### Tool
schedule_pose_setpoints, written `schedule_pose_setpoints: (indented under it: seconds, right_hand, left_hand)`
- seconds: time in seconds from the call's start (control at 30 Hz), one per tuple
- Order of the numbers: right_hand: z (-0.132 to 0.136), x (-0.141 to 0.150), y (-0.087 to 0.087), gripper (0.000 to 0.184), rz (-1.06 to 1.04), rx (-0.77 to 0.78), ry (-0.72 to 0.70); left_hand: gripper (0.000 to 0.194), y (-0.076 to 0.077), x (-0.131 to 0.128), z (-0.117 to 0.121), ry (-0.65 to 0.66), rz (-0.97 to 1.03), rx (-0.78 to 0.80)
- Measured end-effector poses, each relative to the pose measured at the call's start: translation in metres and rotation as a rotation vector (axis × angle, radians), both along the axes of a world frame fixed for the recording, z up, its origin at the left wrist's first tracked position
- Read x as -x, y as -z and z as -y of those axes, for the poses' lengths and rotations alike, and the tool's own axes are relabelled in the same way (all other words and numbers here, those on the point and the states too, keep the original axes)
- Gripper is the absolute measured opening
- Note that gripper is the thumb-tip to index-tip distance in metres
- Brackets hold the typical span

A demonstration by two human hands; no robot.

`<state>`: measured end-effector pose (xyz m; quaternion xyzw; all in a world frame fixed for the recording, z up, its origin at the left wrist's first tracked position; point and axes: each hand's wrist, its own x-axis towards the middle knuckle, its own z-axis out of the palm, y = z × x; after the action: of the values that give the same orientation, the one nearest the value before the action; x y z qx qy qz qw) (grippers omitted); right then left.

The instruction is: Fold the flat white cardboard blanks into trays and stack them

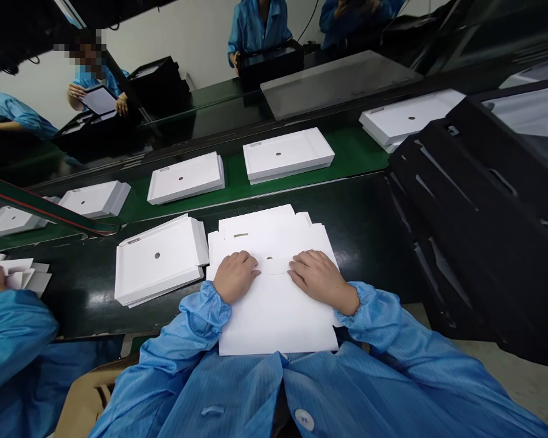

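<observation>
A white cardboard sheet (277,322) with notched corners lies before me, its near edge against my body. A raised crease runs across it between my hands and partly covers a small round hole. My left hand (235,276) is closed on the left part of this crease, fingers beyond it and thumb on the near side. On the right part, my right hand (319,278) pinches the same crease, its fingertips pointing inward. To the left, a stack of folded white trays (164,258) sits close beside the sheet.
Several white trays (287,152) lie in a row on the green conveyor belt (232,176) beyond the dark bench (369,231). A large black box (475,213) stands at the right. A co-worker's sleeve (16,328) and white pieces (25,274) are at the left; other people work across the line.
</observation>
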<state>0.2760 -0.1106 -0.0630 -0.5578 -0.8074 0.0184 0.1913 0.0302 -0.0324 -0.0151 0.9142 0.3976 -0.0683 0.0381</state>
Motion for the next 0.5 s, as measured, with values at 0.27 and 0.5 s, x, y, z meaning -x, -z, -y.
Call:
schedule_pose_setpoints:
  seconds: [0.27,0.5]
  right_hand:
    - [-0.001,-0.006,-0.009,0.021,0.01,0.102,-0.019]
    - [-0.009,-0.009,-0.015,0.028,0.06,0.133,-0.039]
  left_hand:
    - [0.034,0.0,0.002,-0.002,-0.014,0.04,-0.01]
    - [0.031,-0.001,0.0,-0.003,0.0,0.018,-0.001]
